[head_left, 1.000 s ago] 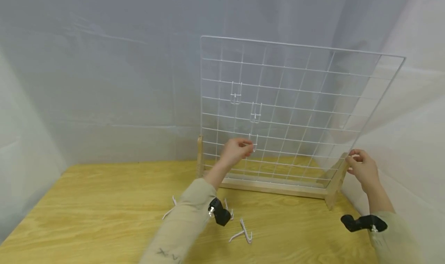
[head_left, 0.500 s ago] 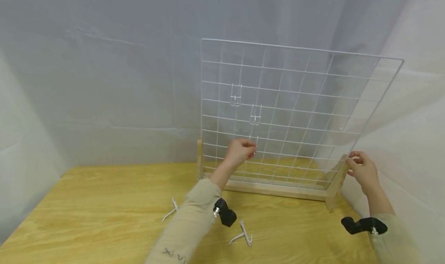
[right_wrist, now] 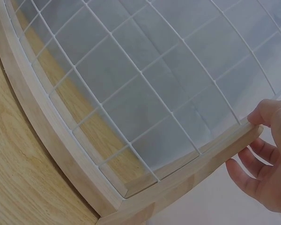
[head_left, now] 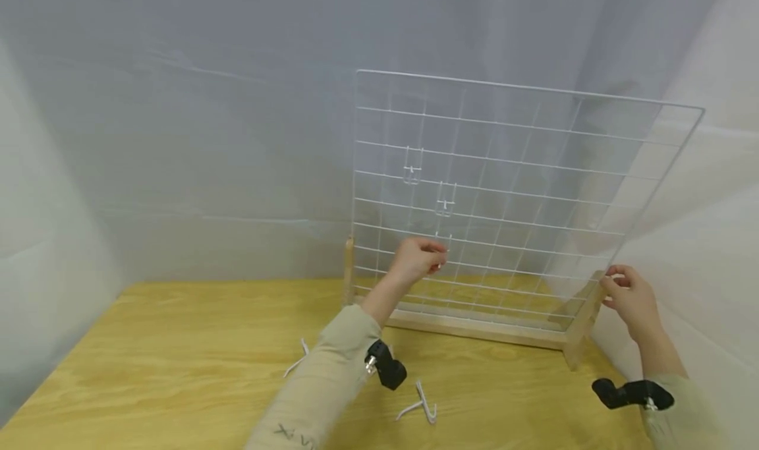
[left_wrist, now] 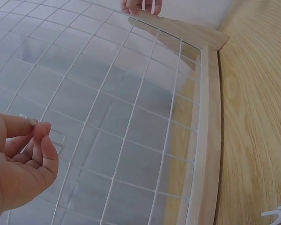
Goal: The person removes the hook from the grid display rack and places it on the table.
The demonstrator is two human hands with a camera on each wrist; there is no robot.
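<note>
With our left hand [head_left: 415, 260], we pinch a wire hook [left_wrist: 63, 140] at the white grid [right_wrist: 141, 72]; our right hand [head_left: 636, 305], just past three o'clock, grips the wooden stand [head_left: 480, 329]. Two hung hooks [head_left: 445, 203] sit toward twelve; loose hooks [head_left: 424, 404] lie on the surface [head_left: 207, 344] at six and eight.

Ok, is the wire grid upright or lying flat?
Upright: in the head view, the wire grid rises from its wooden base.
</note>
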